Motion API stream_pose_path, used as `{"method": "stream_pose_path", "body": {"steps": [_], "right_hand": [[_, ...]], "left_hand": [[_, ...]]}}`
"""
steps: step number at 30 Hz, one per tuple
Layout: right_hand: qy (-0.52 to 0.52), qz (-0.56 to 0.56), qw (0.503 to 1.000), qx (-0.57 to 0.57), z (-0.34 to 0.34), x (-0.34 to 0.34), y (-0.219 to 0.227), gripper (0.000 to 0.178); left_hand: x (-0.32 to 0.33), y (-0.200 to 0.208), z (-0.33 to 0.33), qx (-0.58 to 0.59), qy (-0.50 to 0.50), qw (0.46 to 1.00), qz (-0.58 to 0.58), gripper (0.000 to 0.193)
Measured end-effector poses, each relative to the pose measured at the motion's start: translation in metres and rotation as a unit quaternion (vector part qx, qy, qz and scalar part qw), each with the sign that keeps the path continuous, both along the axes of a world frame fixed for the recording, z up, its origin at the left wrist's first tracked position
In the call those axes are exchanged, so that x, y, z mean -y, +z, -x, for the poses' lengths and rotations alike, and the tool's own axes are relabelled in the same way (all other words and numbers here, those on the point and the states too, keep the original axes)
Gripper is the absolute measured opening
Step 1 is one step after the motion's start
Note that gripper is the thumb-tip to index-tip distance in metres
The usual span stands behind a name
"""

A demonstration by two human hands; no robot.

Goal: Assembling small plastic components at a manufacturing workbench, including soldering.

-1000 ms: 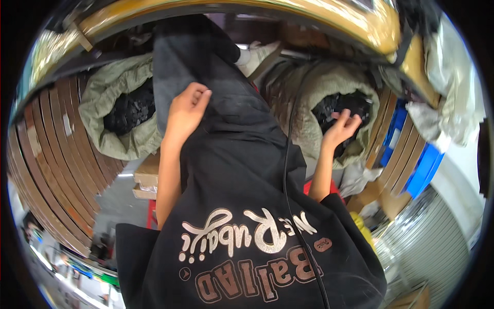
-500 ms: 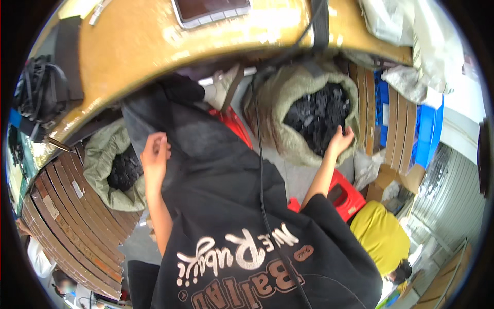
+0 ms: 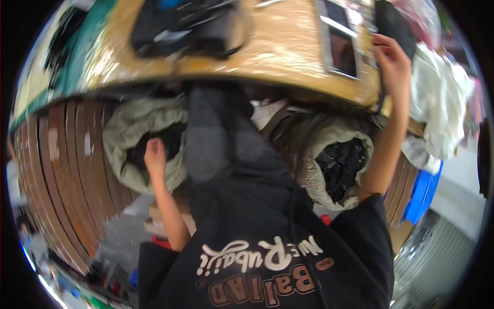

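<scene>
My left hand (image 3: 155, 155) is over the mouth of a pale green woven sack (image 3: 121, 129). Its fingers are curled together, and whatever they may hold is hidden. Small black pieces (image 3: 135, 156) fill that sack. My right hand (image 3: 393, 57) reaches to the right end of the tabletop, fingers drawn together near small greyish items that blur. Just left of it lies a flat device (image 3: 342, 51) with a dark screen and a light frame. A second woven sack (image 3: 311, 177), below my right arm, also holds black pieces (image 3: 342, 167).
The film-wrapped yellow-brown table (image 3: 278, 56) crosses the top. A black bundle (image 3: 180, 28) lies on it. Flattened cardboard (image 3: 67, 170) is stacked at left. White plastic bags (image 3: 437, 98) hang at right above a blue crate (image 3: 422, 193).
My view has turned rightward across the table. My right hand has left the right sack and moved up to the tabletop. My left hand has come over the left sack.
</scene>
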State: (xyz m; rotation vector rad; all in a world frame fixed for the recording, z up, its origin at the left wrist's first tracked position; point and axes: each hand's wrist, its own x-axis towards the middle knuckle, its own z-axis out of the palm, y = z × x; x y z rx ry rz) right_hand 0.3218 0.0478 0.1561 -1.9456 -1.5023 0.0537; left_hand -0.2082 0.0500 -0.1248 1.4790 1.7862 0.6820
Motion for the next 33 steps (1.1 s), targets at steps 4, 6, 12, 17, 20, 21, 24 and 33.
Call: {"method": "stream_pose_path", "body": {"steps": [4,6,12,17,20,21,24,33], "right_hand": [[0.024,0.126,0.992,-0.017,-0.056,-0.051,-0.011,0.029],[0.005,0.223,0.974,0.039,-0.082,-0.059,-0.010,0.029],[0.052,0.198,0.978,0.027,-0.099,-0.060,-0.028,0.019],[0.014,0.255,0.965,0.060,-0.102,-0.055,-0.018,0.018],[-0.014,0.239,0.939,0.246,-0.077,-0.045,-0.020,0.019],[-0.044,0.221,0.942,0.249,-0.073,-0.041,-0.021,0.019],[-0.090,0.192,0.948,0.236,-0.073,-0.037,-0.023,0.019],[-0.085,0.020,0.989,0.119,-0.020,-0.023,-0.019,0.019]], "left_hand": [[-0.012,-0.043,0.018,-0.102,-0.026,0.986,-0.131,0.016],[-0.012,-0.076,0.032,-0.160,-0.013,0.975,-0.153,0.016],[0.019,-0.122,0.053,-0.292,-0.014,0.945,0.145,0.025],[0.027,-0.165,0.060,-0.204,0.086,0.945,0.240,0.030],[0.011,-0.158,0.056,-0.201,0.163,0.933,0.249,0.034],[0.007,-0.157,0.057,-0.210,0.171,0.929,0.250,0.036],[0.001,-0.155,0.055,-0.275,0.128,0.932,0.197,0.040],[-0.031,-0.191,0.020,-0.056,0.228,0.915,0.329,0.072]]}}
